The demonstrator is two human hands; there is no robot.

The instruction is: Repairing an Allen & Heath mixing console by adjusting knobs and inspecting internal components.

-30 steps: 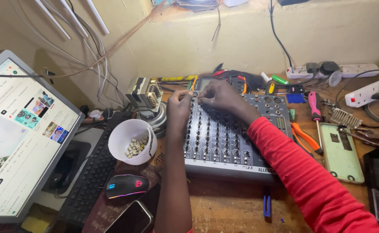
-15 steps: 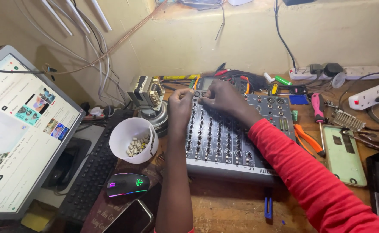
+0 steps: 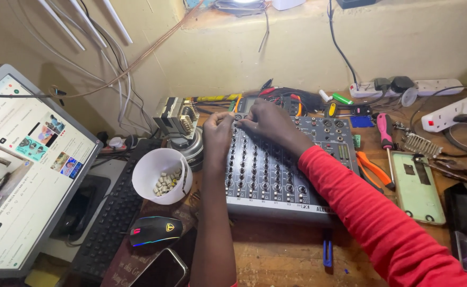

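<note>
A lit monitor is being shown at the far left of the bench, beside a black keyboard and a white cup of small pale pieces. The left hand is being held curled, fingers pinched narrow, at the top edge of the grey audio mixer mid-bench. The right hand, red-sleeved, is being pressed there too, fingertips closed on a small part too tiny to identify. Orange-handled pliers are lying further right.

Both hands meet at the far edge of the mixer, the left hand and right hand pinching a knob. A white cup of small parts stands just left of it, toward the worktop's left edge.
</note>
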